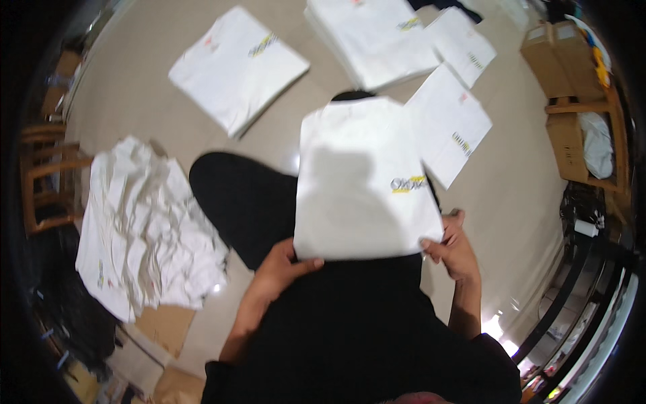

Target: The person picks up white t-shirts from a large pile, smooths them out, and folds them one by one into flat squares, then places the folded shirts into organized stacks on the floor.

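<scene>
A white folded T-shirt (350, 195) with a small dark and yellow print lies flat over my lap. My left hand (281, 269) pinches its near left corner, thumb on top and fingers underneath. At the near right corner my right hand (454, 249) grips the edge, its thumb on the upper side. A shadow falls across the middle of the shirt. Past its right edge lies another folded white shirt (452, 124) on the floor, partly hidden behind the one I hold.
Stacks of folded white shirts stand ahead, one at left (235, 71) and a taller one (373, 44). A smaller folded shirt (463, 46) lies beside it. A loose heap of white shirts (151, 229) is at left, near a wooden chair (50, 178). Cardboard boxes (555, 60) sit at right.
</scene>
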`<state>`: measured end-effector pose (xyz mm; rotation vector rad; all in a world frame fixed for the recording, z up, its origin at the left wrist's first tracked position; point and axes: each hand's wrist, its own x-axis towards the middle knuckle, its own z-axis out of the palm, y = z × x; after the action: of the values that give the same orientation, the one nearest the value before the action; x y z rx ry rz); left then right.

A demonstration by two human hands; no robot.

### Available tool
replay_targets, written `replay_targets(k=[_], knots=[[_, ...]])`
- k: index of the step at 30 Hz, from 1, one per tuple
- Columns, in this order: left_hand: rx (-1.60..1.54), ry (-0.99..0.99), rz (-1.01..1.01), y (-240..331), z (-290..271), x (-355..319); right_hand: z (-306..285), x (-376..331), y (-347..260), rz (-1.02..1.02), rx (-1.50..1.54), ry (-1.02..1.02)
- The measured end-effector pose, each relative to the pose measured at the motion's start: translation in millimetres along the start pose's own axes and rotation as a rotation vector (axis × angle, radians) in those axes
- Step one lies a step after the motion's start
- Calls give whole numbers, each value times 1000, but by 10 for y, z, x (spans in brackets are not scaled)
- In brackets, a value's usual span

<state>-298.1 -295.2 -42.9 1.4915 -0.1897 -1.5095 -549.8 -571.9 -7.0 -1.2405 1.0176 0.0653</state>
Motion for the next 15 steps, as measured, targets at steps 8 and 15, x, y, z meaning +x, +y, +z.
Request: replay_targets(k=[8,15], knots=[[193,14,387,175,-3,196,-45,72,-80,9,49,-89],[7,-164,243,31,-154,396,-9,-22,-191,42,98,-46]])
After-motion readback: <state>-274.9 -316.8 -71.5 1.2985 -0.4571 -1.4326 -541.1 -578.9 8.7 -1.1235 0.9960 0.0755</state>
